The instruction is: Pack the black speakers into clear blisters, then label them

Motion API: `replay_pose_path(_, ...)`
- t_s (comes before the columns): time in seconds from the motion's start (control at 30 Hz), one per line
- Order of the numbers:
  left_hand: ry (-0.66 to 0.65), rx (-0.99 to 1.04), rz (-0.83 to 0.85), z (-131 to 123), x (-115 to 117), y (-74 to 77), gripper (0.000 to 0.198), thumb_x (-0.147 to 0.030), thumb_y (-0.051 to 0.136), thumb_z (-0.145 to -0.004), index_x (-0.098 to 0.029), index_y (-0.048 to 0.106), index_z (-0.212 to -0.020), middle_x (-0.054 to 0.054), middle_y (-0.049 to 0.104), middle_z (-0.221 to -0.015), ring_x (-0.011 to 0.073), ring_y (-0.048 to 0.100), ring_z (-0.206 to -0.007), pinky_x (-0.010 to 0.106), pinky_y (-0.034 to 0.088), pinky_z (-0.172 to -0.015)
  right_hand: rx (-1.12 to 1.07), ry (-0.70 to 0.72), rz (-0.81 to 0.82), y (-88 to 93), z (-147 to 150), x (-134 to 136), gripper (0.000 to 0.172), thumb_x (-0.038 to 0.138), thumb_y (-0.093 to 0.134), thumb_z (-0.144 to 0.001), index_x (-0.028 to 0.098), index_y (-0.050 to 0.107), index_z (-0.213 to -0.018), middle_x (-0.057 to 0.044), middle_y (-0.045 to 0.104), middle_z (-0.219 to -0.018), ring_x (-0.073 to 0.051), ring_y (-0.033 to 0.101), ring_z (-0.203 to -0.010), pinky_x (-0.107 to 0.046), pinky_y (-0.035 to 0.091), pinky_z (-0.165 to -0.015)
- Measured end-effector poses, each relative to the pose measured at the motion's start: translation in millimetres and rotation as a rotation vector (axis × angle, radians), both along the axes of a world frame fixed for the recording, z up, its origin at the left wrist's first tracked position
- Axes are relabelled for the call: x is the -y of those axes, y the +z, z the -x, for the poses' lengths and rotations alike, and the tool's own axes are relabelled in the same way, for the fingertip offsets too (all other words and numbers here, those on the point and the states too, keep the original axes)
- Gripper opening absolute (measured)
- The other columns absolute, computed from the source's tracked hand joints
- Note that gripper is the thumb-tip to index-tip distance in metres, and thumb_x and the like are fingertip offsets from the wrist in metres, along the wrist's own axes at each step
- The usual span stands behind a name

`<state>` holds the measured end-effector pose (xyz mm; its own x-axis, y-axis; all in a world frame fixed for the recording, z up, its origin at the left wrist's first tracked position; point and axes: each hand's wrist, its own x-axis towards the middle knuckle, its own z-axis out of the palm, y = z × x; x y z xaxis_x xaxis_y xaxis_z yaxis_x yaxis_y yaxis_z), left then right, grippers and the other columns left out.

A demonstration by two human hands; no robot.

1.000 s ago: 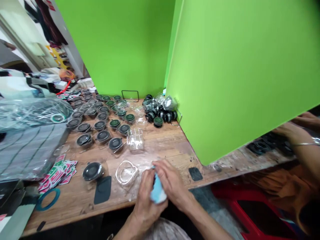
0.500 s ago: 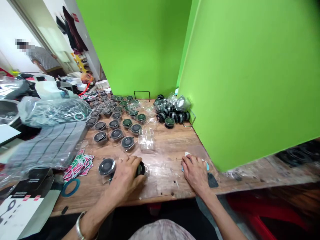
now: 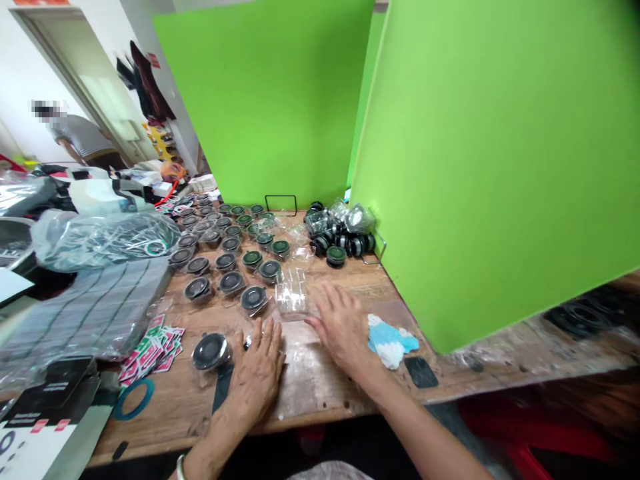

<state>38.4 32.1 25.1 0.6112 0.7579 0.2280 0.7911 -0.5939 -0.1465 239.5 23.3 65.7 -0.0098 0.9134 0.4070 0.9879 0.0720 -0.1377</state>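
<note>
Although both hands are down on the bench (image 3: 170,427), neither is clenched: the left hand (image 3: 256,377) and the right hand (image 3: 343,327) lie open, palms down, fingers spread, grasping nothing that can be seen.

Just beyond the gap between them sits the clear box (image 3: 291,300), close to the right hand's fingertips. It looks light and thin-walled, stiff but probably easy to crack or dent, and likely to skid on the wood, so a gentle pinch at its edges would seem the safest hold.

Left of the clear box, a round black piece (image 3: 210,352) in clear wrapping lies just beside the left hand's little finger. It seems compact and fairly solid, with slick wrapping, so it would probably handle best with the fingers closed around its rim.

Beyond the clear box, rows of similar round pieces (image 3: 233,281) stand in clear cases, some with black tops, others green.

Farther back past the clear box, a heap of black rolls (image 3: 345,245) and small clear bags (image 3: 359,219) lies at the foot of a green panel (image 3: 450,167); what fills the bags is hard to tell.

Right of the clear box, a blue-and-white cloth (image 3: 390,340) lies near the right hand.
</note>
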Motion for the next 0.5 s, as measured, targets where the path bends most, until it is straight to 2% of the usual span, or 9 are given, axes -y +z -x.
replay_pose_path(0.07,0.045,0.004,-0.051,3,-7,-2.0,0.047,-0.020,0.032,-0.089,-0.010,0.040,-0.134,0.017,0.039,-0.142,0.0352,0.030,-0.133,0.064,0.021,-0.102,-0.099,0.067,0.026,8.2,19,-26,0.053,0.026,0.054,-0.084,0.022,0.039,-0.135,-0.014,0.034,-0.144,-0.032,0.033,-0.124,-0.051,0.031,-0.093)
replay_pose_path(0.13,0.080,0.023,-0.081,7,-13,-3.4,0.047,-0.021,0.032,-0.089,-0.012,0.041,-0.135,0.018,0.038,-0.142,0.0354,0.031,-0.132,0.064,0.020,-0.102,-0.215,0.087,0.056,7.1,28,-42,0.047,0.018,0.051,-0.083,0.021,0.045,-0.130,-0.015,0.043,-0.137,-0.031,0.038,-0.119,-0.050,0.033,-0.092)
replay_pose_path(0.2,0.109,0.070,-0.090,10,-14,-2.9,0.046,-0.022,0.035,-0.089,-0.014,0.042,-0.134,0.018,0.039,-0.141,0.0355,0.035,-0.130,0.063,0.022,-0.101,-0.297,0.087,0.074,-1.1,25,-43,0.035,0.017,0.046,-0.085,0.019,0.056,-0.118,-0.014,0.056,-0.121,-0.029,0.046,-0.110,-0.047,0.035,-0.090)
replay_pose_path(0.27,0.099,0.162,-0.096,10,-11,0.7,0.049,-0.026,0.041,-0.088,-0.012,0.040,-0.134,0.021,0.041,-0.140,0.0350,0.039,-0.127,0.060,0.024,-0.102,-0.347,0.055,0.074,-12.7,14,-31,0.031,0.018,0.041,-0.087,0.017,0.060,-0.111,-0.013,0.060,-0.110,-0.027,0.049,-0.104,-0.043,0.037,-0.089)
replay_pose_path(0.37,-0.042,0.357,-0.076,-2,5,10.5,0.068,-0.035,0.054,-0.082,-0.011,0.027,-0.140,0.024,0.037,-0.141,0.0339,0.036,-0.129,0.055,0.027,-0.103,-0.456,-0.029,0.110,-29.0,-4,0,0.031,0.019,0.036,-0.088,0.014,0.060,-0.107,-0.011,0.063,-0.097,-0.021,0.056,-0.091,-0.033,0.044,-0.078)
replay_pose_path(0.43,-0.149,0.479,0.003,-17,21,16.4,0.084,-0.037,0.061,-0.076,-0.011,0.016,-0.142,0.023,0.033,-0.142,0.0328,0.032,-0.131,0.050,0.033,-0.102,-0.521,-0.051,0.171,-35.9,-7,21,0.031,0.021,0.034,-0.089,0.015,0.063,-0.096,-0.006,0.065,-0.079,-0.016,0.059,-0.072,-0.026,0.045,-0.064)
replay_pose_path(0.5,-0.230,0.510,0.122,-33,36,18.1,0.090,-0.035,0.066,-0.071,-0.014,0.016,-0.142,0.021,0.032,-0.143,0.0333,0.033,-0.130,0.047,0.039,-0.099,-0.560,-0.029,0.231,-38.4,-3,41,0.029,0.021,0.035,-0.088,0.016,0.064,-0.087,-0.002,0.064,-0.069,-0.014,0.058,-0.062,-0.022,0.042,-0.056)
